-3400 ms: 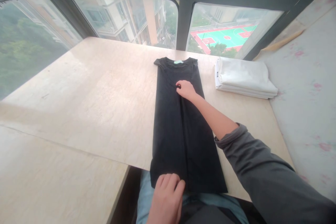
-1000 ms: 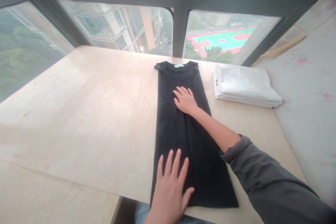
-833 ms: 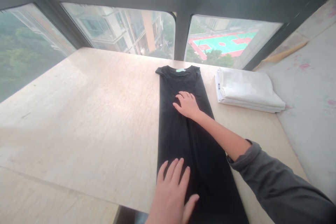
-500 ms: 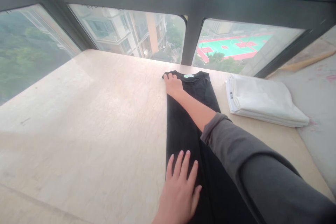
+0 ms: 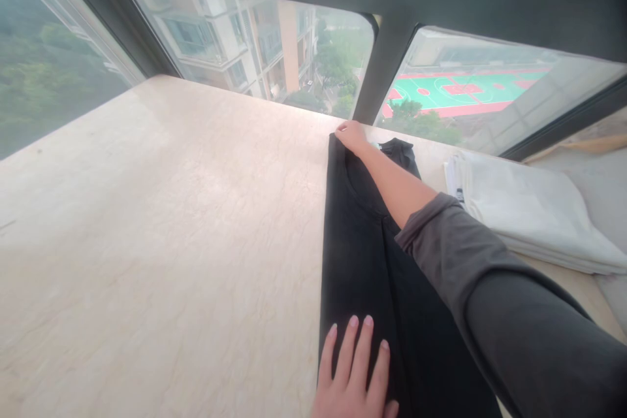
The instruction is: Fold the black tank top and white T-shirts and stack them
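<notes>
A black shirt point(image 5: 356, 255) lies lengthwise on the pale stone ledge point(image 5: 196, 241), its left side in a straight line. Its neck and pale label lie at the far end, partly behind my right forearm. At the far left corner of the shirt, near the window, my right hand point(image 5: 351, 136) is closed with the fabric pinched between its fingers. My left hand point(image 5: 353, 372) rests flat on the lower part of the shirt, fingers spread. The bottom of the shirt runs out of view.
Folded white cloth point(image 5: 533, 202) is stacked to the right of the shirt, by the wall. Dark window frames point(image 5: 392, 59) border the ledge at the back and left, with buildings and a sports court outside.
My right hand has gone from lying over the shirt's shoulder to pinching its far left corner, and the fabric there is shifted over the neck. My left hand stays flat. The view has shifted.
</notes>
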A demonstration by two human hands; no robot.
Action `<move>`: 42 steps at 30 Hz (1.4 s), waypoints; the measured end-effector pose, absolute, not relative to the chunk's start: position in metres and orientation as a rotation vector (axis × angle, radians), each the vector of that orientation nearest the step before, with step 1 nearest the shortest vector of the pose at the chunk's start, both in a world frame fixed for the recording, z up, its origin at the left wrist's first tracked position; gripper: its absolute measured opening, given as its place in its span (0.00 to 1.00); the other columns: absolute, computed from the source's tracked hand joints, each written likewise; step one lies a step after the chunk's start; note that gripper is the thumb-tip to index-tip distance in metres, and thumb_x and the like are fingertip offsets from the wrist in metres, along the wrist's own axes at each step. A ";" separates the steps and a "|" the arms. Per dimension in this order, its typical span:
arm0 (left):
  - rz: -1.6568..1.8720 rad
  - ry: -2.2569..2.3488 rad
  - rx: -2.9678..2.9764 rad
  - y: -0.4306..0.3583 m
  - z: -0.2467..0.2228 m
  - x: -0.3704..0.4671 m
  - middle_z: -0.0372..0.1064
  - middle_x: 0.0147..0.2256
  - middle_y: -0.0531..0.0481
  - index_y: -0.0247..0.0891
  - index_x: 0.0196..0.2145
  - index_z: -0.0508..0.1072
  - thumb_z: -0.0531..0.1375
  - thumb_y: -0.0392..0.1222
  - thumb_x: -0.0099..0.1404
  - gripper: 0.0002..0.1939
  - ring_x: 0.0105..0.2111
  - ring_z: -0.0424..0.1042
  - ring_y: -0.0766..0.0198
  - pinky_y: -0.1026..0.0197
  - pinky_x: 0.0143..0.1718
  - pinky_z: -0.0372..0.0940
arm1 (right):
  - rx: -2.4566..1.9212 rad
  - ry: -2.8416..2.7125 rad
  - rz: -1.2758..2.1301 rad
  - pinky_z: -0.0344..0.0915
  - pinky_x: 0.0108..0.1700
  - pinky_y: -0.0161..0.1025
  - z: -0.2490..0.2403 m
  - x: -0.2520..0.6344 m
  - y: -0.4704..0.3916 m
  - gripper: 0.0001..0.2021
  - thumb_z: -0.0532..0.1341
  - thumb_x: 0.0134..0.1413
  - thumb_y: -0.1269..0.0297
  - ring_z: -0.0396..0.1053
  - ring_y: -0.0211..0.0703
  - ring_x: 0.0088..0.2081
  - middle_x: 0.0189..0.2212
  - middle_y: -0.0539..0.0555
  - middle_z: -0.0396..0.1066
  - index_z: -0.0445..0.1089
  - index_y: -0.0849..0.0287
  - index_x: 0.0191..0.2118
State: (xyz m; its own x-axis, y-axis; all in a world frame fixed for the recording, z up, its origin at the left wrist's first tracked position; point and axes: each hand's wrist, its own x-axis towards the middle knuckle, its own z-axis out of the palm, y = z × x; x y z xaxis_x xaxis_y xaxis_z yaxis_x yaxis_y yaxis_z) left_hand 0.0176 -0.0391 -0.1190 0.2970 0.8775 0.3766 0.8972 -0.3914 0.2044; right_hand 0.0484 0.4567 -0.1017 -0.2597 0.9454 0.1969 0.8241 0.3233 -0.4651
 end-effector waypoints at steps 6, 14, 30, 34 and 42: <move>-0.649 -1.714 -2.512 -0.038 -0.119 0.016 0.65 0.62 0.44 0.44 0.57 0.71 0.58 0.58 0.65 0.27 0.62 0.62 0.49 0.43 0.58 0.59 | -1.360 -2.466 -0.115 0.62 0.53 0.49 -0.100 0.048 0.439 0.16 0.49 0.61 0.75 0.62 0.56 0.54 0.50 0.65 0.69 0.73 0.65 0.47; -0.450 -1.672 -2.562 -0.033 -0.094 0.012 0.63 0.64 0.45 0.44 0.59 0.70 0.53 0.54 0.70 0.24 0.62 0.61 0.49 0.44 0.57 0.60 | -1.436 -2.565 -0.024 0.58 0.54 0.54 -0.110 0.049 0.419 0.18 0.48 0.62 0.74 0.59 0.58 0.53 0.53 0.68 0.65 0.70 0.67 0.51; -0.651 -1.759 -2.603 -0.058 -0.075 0.019 0.64 0.62 0.41 0.38 0.55 0.73 0.54 0.36 0.69 0.18 0.63 0.61 0.47 0.39 0.61 0.60 | -1.205 -2.276 0.324 0.62 0.64 0.53 -0.082 0.234 0.105 0.19 0.54 0.63 0.69 0.63 0.50 0.61 0.59 0.61 0.66 0.66 0.60 0.59; -0.715 -1.597 -2.661 -0.099 -0.068 0.010 0.68 0.58 0.41 0.37 0.52 0.73 0.55 0.32 0.68 0.16 0.57 0.66 0.53 0.47 0.59 0.61 | -1.207 -2.262 0.330 0.65 0.61 0.54 -0.084 0.273 0.001 0.18 0.54 0.63 0.74 0.64 0.49 0.60 0.58 0.59 0.67 0.67 0.58 0.57; -0.491 -1.365 -2.624 -0.154 -0.076 -0.034 0.70 0.53 0.39 0.37 0.56 0.72 0.61 0.66 0.61 0.35 0.50 0.69 0.53 0.56 0.52 0.62 | -1.175 -2.492 0.296 0.64 0.62 0.53 -0.083 0.289 -0.128 0.25 0.57 0.60 0.72 0.53 0.55 0.68 0.66 0.61 0.58 0.64 0.60 0.63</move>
